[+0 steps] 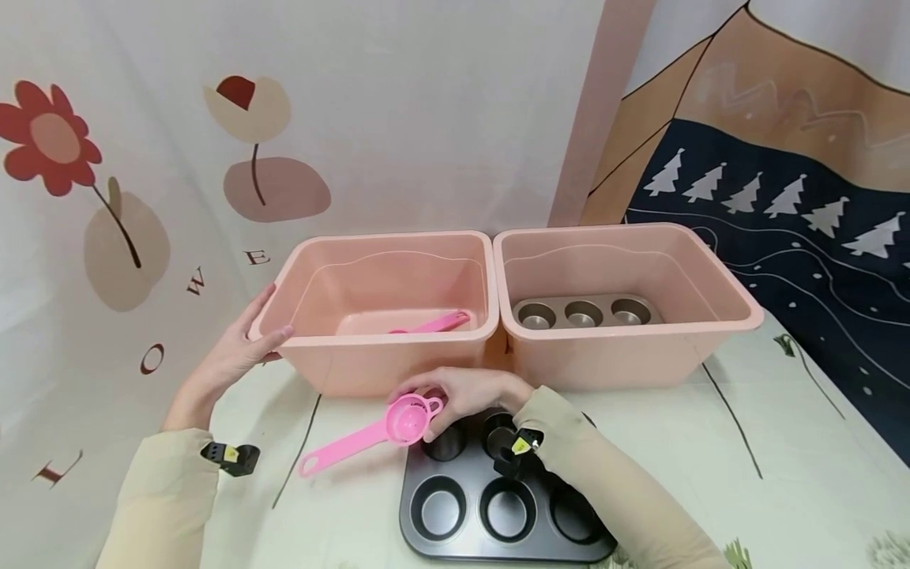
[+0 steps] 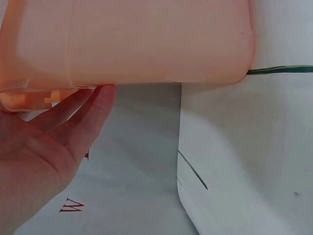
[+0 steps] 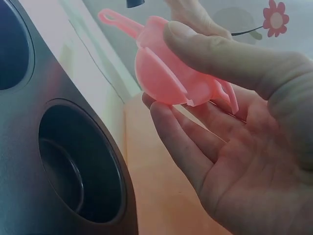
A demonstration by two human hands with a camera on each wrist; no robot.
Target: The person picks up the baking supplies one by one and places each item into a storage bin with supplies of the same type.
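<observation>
My right hand (image 1: 462, 395) pinches a pink egg separator (image 1: 408, 420) by its cup. The separator's long handle points to the lower left in the head view. In the right wrist view, the thumb lies over the slotted cup (image 3: 159, 73) with fingers beneath. My left hand (image 1: 238, 344) rests at the near left corner of the left pink bin (image 1: 391, 367), its fingers straight against the outside; the left wrist view shows fingertips (image 2: 105, 93) touching that wall. A dark muffin tin (image 1: 472, 525) lies below the right hand and forearm, which hide part of it.
Inside the left bin lies another pink utensil (image 1: 448, 322), partly hidden by the front wall. A second pink bin (image 1: 604, 359) stands close on the right, holding a grey-brown muffin tin (image 1: 562, 310). Behind both bins hangs a printed cloth (image 1: 426, 118).
</observation>
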